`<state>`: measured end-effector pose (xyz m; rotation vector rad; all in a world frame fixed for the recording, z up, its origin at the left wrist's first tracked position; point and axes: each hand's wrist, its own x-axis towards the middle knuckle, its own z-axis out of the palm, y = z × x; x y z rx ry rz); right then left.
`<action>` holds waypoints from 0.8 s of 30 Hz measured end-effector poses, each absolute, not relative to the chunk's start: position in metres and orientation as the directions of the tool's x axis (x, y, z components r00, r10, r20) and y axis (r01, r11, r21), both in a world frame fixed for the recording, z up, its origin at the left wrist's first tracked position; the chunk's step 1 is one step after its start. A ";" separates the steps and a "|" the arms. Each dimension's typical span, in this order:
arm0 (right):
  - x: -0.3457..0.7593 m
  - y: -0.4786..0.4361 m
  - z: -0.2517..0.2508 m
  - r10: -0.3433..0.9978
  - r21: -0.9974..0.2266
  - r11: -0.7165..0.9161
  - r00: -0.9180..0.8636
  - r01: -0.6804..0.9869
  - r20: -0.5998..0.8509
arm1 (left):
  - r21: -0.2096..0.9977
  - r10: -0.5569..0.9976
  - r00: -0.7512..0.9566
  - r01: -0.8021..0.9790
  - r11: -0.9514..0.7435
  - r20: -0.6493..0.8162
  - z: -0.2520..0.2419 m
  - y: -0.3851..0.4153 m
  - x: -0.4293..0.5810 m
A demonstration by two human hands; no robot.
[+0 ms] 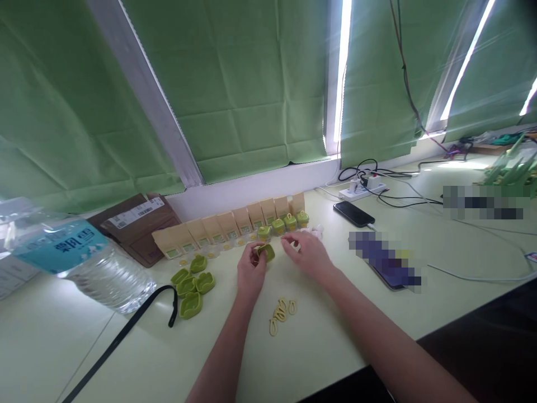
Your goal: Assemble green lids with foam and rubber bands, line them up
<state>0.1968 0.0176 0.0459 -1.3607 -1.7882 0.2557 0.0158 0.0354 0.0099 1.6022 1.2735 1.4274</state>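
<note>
Landmark: paper bag row (229, 225), standing across the table; sides as the person sees them.
Green cup (269, 254): on the near side of the bag row, right of its middle, in the left hand (251, 273).
Cup pointing: tilted, one broad face toward the camera; outline roughly square, so no clear long axis. Can't tell if the hollow faces up.
Left grip: thumb and fingers clamped on the cup's left edge.
Left pose: forearm up from the near edge, fingers curled, back of hand outward.
Right hand (309, 254): near side of the bag row, by its right end, just beside the cup, not touching it.
Right grip: thumb and forefinger tips close; can't tell if they pinch anything.
Right pose: forearm slants in from near right, palm down, fingers bent.
Yellow loops (280, 315): nearer the person than the bag row, long axes mostly away from the person.
Loose green cups (191, 306): five, clustered before the bag row's left end.
Green-topped jars (278, 226): directly before the bag row's right end.
</note>
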 end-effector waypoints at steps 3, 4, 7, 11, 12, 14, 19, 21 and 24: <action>0.215 0.021 0.049 0.892 -0.555 0.203 0.081 0.807 0.444 | 0.950 0.949 -0.157 0.197 -0.241 0.273 0.012 0.037 0.014; 0.220 0.022 0.049 0.910 -0.528 0.141 0.100 0.838 0.402 | 0.960 0.954 -0.171 0.181 -0.214 0.245 0.013 0.037 0.014; 0.223 0.023 0.048 0.953 -0.459 0.060 0.086 0.886 0.290 | 0.971 0.963 -0.175 0.160 -0.179 0.206 0.012 0.037 0.015; 0.210 0.019 0.047 0.956 -0.506 0.230 -0.095 0.831 0.278 | 0.964 0.962 -0.158 0.181 -0.196 0.225 0.007 0.039 0.015; 0.207 0.018 0.047 0.946 -0.522 0.272 -0.125 0.808 0.299 | 0.962 0.961 -0.154 0.187 -0.200 0.229 0.006 0.040 0.015; 0.208 0.017 0.049 0.933 -0.525 0.290 -0.114 0.800 0.342 | 0.959 0.960 -0.149 0.195 -0.204 0.235 0.003 0.041 0.014; 0.225 0.019 0.054 0.937 -0.481 0.085 0.094 0.872 0.335 | 0.955 0.960 -0.144 0.210 -0.209 0.242 0.002 0.042 0.014; 0.227 0.020 0.055 0.938 -0.516 0.103 0.089 0.851 0.334 | 0.955 0.961 -0.136 0.211 -0.209 0.240 0.003 0.041 0.014; 0.220 0.018 0.054 0.932 -0.667 0.311 -0.079 0.677 0.354 | 0.955 0.962 -0.133 0.210 -0.207 0.238 0.005 0.040 0.014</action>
